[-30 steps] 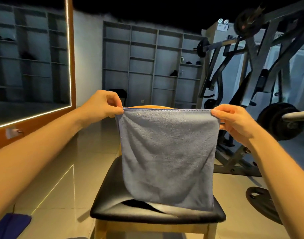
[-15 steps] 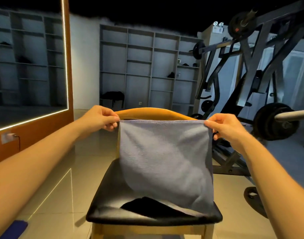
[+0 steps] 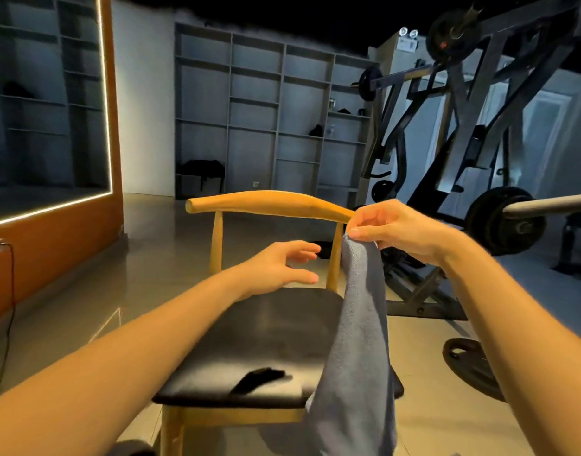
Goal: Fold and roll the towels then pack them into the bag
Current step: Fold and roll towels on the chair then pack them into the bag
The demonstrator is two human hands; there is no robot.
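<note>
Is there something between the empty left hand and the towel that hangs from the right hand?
Nothing visible blocks it. The left hand is open, close beside the grey towel pinched by the right hand. Only the chair's back post shows in the gap, and it appears to stand behind.

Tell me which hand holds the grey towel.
The right hand pinches the hanging grey cloth towel by its top; the left hand hovers empty.

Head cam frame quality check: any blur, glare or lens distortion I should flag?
Head view: dim room, the LED strip around the mirror blows out; pale glare on the black chair seat; fisheye bends the weight rack toward the right edge; left hand slightly smeared at the fingertips; towel pinched by the right hand is legible.
</note>
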